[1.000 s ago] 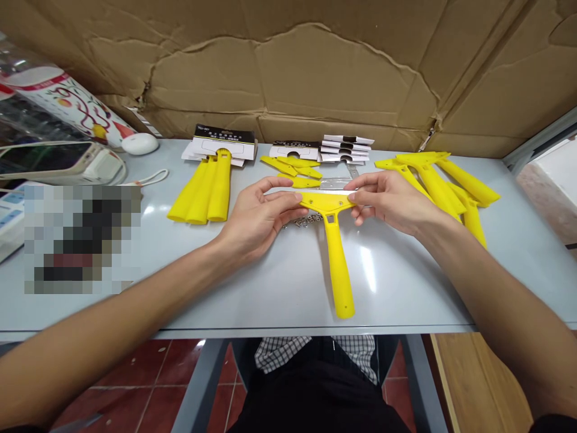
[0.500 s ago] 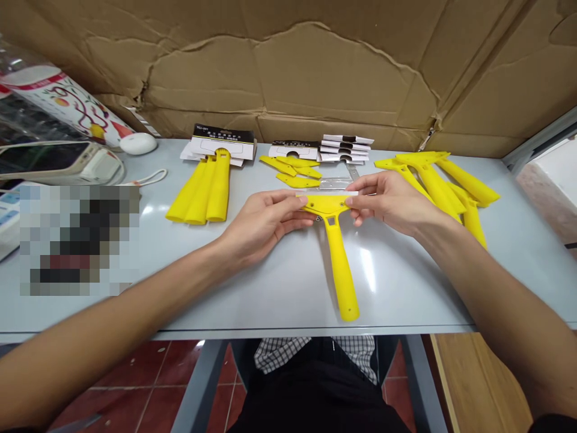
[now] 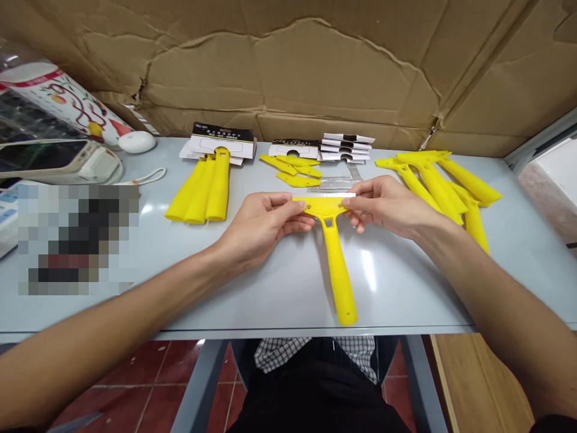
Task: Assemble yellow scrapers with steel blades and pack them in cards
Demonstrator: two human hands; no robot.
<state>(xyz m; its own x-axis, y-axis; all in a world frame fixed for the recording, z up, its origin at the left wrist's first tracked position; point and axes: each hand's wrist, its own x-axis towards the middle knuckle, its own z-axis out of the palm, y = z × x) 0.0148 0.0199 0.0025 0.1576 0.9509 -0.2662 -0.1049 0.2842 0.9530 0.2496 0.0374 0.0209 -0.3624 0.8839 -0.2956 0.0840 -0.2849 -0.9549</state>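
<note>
A yellow scraper is held between my two hands above the table, its handle pointing toward me and its wide head away. Along the head's far edge runs a thin metal blade. My left hand pinches the head's left end, thumb on top and fingers beneath. At the right end, my right hand grips with thumb and forefinger, its other fingers curled below. Small screws show near both ends of the head. Just beyond lie loose metal blades and several yellow cover plates.
Yellow handles with card headers lie at left. More scraper handles are piled at right. White cards sit at the back against cardboard. A handheld device, white mouse and a blurred-out patch occupy the left side.
The scraper has shifted slightly left and toward me, its head tilting so more of the metal blade shows. Both hands keep their hold on its ends.
</note>
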